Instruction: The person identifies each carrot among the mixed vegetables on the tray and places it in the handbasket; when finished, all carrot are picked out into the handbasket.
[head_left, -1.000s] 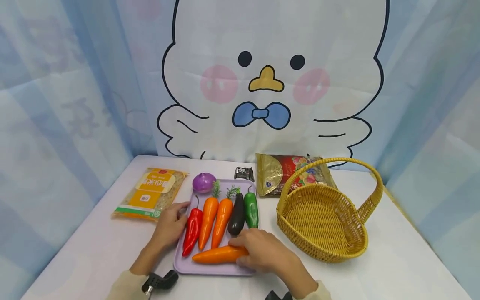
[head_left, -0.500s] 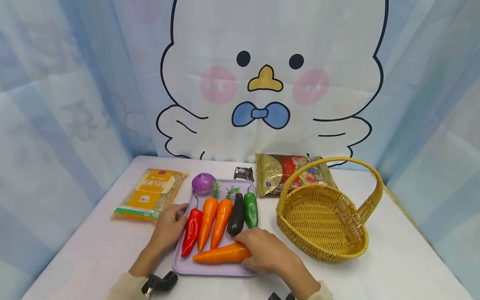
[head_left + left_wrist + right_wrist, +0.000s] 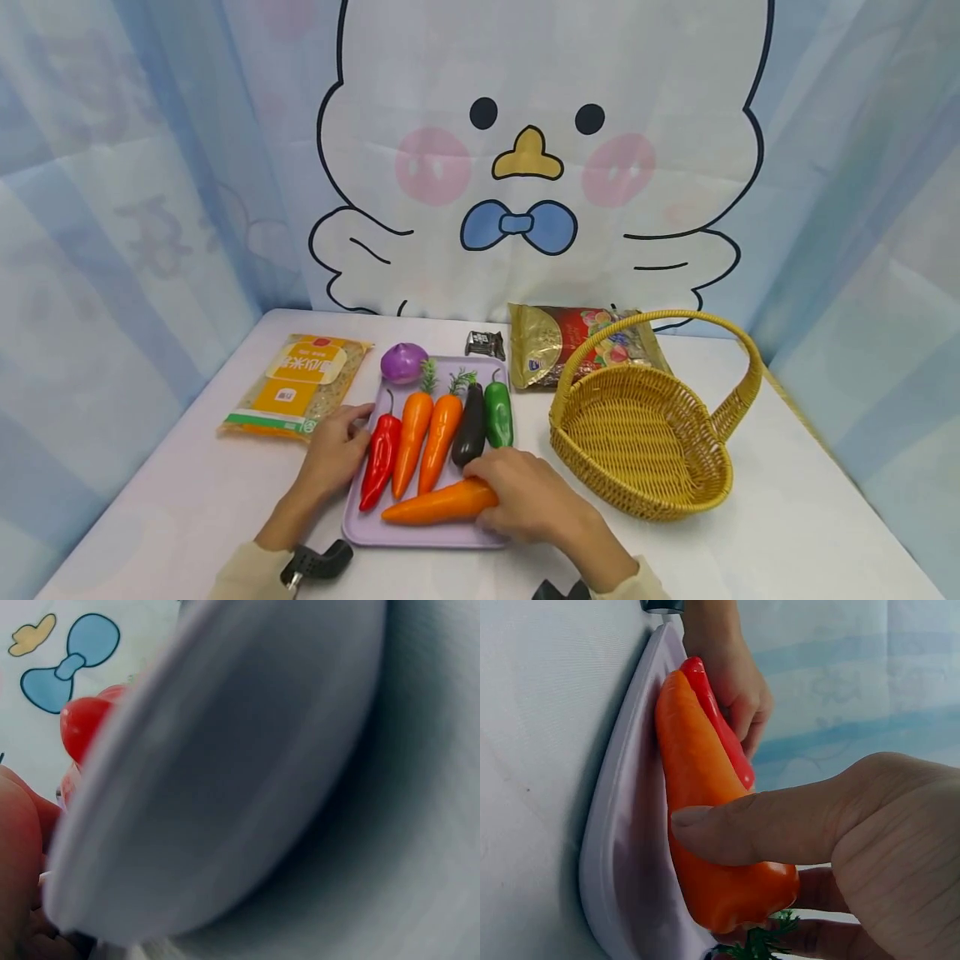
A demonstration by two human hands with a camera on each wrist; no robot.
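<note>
My left hand (image 3: 335,446) grips the left rim of the lilac tray (image 3: 420,536), thumb near the red chili pepper (image 3: 381,460). In the right wrist view, my right hand (image 3: 900,840) holds an orange carrot (image 3: 705,780), thumb on the near side and fingers behind. The carrot lies across the tray's front, thick end towards my right hand (image 3: 525,497). Behind it are two more carrots (image 3: 412,433), a dark eggplant (image 3: 470,427) and a green pepper (image 3: 498,414). The left wrist view is mostly the blurred tray wall (image 3: 225,765).
A yellow wicker basket (image 3: 637,492) with a tall handle stands right of the tray. Behind lie a gold and red packet (image 3: 558,346) and a small dark packet (image 3: 484,344). A purple onion (image 3: 403,363) touches the tray's back left; a grain bag (image 3: 292,387) lies left.
My right hand has shifted slightly along the carrot's thick end, and that end now sits a little higher, so the carrot tilts more. My left hand stays at the tray rim.
</note>
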